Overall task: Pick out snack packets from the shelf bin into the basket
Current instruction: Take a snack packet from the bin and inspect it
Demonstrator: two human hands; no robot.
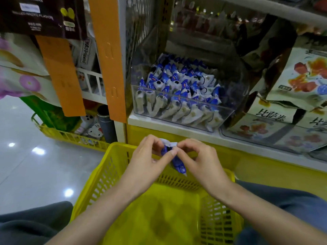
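While the left grip (pixel 150 160) and right grip (pixel 200 160) are pinching one snack packet (pixel 179 167) over the basket (pixel 106 174)'s far edge, easing it inward before letting go is looking wisest.

- The basket (pixel 106 174) was yellow plastic, smooth, with a dull shine.
- The bin (pixel 177 95) was clear plastic, hard and glossy.
- The packets (pixel 177 80) in it were thin wrap, shiny and crinkly.
- The packet (pixel 179 167) over the basket had the same shiny wrap.
- The floor (pixel 26 165) was smooth, glossy tile that showed bright lights.
- The mesh (pixel 139 23) looked like thin metal wire.
- The strips (pixel 60 73) were orange, flat and matt, like card.
- The trousers (pixel 31 223) were soft, matt cloth.
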